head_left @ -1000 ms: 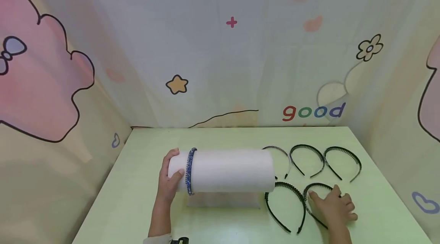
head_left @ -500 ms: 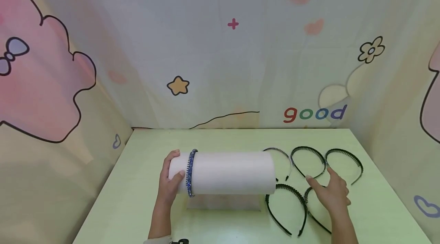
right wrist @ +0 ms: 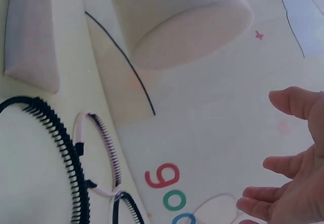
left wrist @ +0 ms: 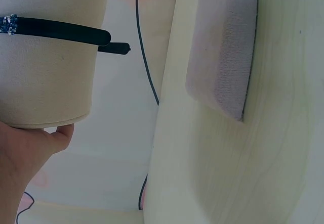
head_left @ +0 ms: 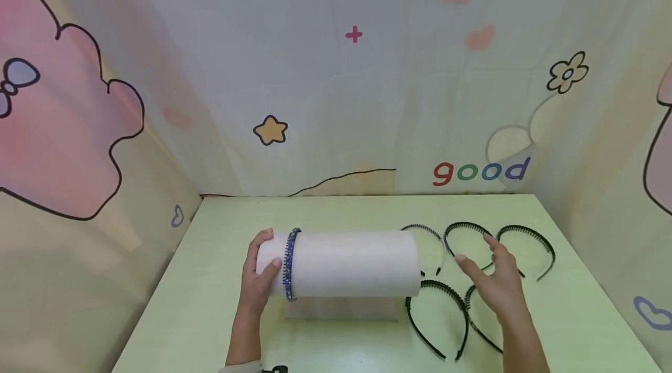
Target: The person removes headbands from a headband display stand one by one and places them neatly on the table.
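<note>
My left hand (head_left: 257, 282) grips the left end of a white padded cylinder (head_left: 357, 262), thumb in front. Around the cylinder near that hand sits a glittery blue headband (head_left: 289, 265); its dark ends (left wrist: 66, 31) show in the left wrist view. Above the headbands on the right, my right hand (head_left: 501, 285) is held with thumb and fingers spread and nothing in it. Behind its fingers lies a black toothed headband (head_left: 464, 224). Another black headband (head_left: 468, 303) lies below, partly hidden by the hand and wrist.
A pale wedge-like base (head_left: 341, 309) stands under the cylinder. More headbands lie on the pale green table (head_left: 178, 303): a light one (head_left: 422, 227) partly behind the cylinder, a black one (head_left: 525, 229) at far right and a black one (head_left: 448, 288) in front. Printed curtains (head_left: 315, 69) surround the table.
My right hand has left the front right headband and moved up, then slightly left, with its fingers spreading. The left hand, cylinder and blue headband stay put.
</note>
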Demonstrator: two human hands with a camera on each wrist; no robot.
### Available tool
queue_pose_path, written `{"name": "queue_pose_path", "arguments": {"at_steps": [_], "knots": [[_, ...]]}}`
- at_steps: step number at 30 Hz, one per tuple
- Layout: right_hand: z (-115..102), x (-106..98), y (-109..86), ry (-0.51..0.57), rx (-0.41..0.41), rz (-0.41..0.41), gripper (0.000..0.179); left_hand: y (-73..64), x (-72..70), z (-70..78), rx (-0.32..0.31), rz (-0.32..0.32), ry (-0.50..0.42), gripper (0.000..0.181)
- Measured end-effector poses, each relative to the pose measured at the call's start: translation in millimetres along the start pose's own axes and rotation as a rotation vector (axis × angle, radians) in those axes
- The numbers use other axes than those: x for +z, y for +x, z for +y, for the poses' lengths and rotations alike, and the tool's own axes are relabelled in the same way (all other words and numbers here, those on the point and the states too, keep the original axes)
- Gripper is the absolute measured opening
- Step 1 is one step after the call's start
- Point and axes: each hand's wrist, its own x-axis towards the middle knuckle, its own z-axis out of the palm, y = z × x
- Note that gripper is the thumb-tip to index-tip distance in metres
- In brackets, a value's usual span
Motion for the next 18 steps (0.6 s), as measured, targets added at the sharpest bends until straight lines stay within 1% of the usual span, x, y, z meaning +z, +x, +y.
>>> {"name": "queue_pose_path", "arguments": {"at_steps": [2,4,14,18], "knots": [[-6.3,2.1,-2.0,0.009,-0.024,-0.004,0.087,0.1,-0.3,-0.5,0.007,-0.003,-0.001,0.045],[-11.9,4.5,-3.5,0.02,-0.052,-0.001,0.086,0.6,-1.7,-7.1,0.016,-0.005,-0.004,0.045],[-35.6,17.8,-6.4,0.079,-0.198,-0.019,0.079,0.7,-1.0,-7.7,0.002,0.005,-0.006,0.045],[-42.5,22.2,-7.0,0.084,-0.22,-0.034,0.079,0.2,-1.4,-8.0,-0.005,0.009,-0.001,0.045]]}}
